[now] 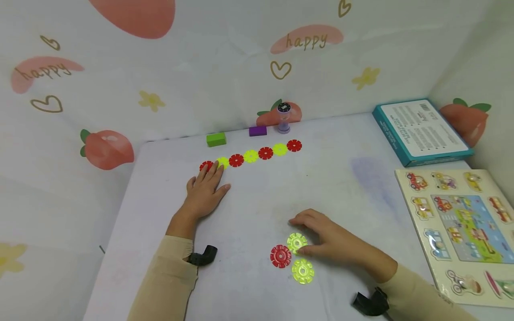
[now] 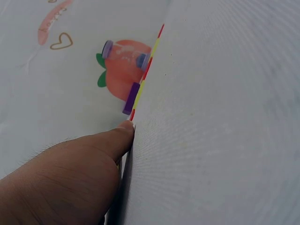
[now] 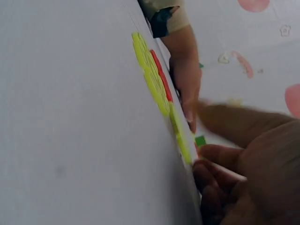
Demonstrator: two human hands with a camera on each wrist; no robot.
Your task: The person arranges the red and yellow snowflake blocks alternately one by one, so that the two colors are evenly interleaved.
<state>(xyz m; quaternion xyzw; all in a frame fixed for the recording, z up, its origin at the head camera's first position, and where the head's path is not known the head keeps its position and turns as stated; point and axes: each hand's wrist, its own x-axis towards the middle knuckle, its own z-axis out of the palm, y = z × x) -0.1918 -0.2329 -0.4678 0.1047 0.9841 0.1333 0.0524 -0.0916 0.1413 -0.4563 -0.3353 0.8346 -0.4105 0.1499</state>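
Observation:
My left hand (image 1: 204,194) lies flat, fingers spread, its fingertips over the left end of a row of flower-shaped discs. They partly cover the end red disc (image 1: 206,166) and the yellow-green disc (image 1: 222,162) beside it. Several discs, alternating red and yellow-green, run rightward up to a red disc (image 1: 294,145). Lower down, my right hand (image 1: 331,236) hovers with thumb and fingers apart, the thumb tip at the edge of a yellow-green disc (image 1: 296,242). Close by lie a red disc (image 1: 280,256) and another yellow-green disc (image 1: 303,271). In the right wrist view, a yellow-green edge (image 3: 180,136) shows near the fingertips.
Behind the row stand a green block (image 1: 216,139), a purple block (image 1: 258,131) and a small sand timer (image 1: 283,118). At the right are a teal box (image 1: 423,131) and a wooden picture puzzle (image 1: 462,236). A printed backdrop (image 1: 225,67) rises behind the white table (image 1: 241,209).

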